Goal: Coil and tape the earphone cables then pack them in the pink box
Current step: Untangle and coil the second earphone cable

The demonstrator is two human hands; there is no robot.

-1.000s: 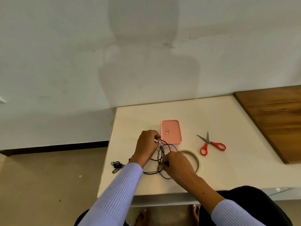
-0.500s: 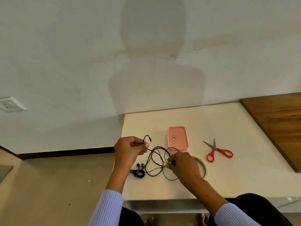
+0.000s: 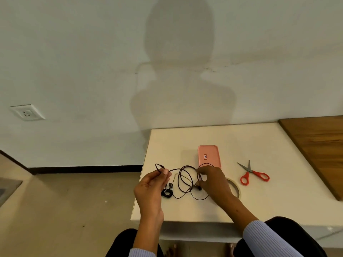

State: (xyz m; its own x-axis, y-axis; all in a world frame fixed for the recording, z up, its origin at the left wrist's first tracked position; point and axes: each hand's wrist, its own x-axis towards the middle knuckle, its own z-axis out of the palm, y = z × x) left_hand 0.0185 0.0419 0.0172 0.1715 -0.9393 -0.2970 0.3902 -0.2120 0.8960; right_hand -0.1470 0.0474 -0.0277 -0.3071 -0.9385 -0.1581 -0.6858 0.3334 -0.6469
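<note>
On pink box [image 3: 209,156] lid, small unreadable label [image 3: 205,156], hands coiling cable [image 3: 182,179]

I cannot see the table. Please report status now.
Left hand pinches earphone cable end; right hand holds loops. Pink box shut. Nothing in the way.

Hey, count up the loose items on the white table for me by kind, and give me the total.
Earphone sets: 2, the loose cable pinched by the left hand and right hand, plus a small coiled bundle
Pink box: 1
Scissors: 1
Tape roll: 1
Total: 5
</note>
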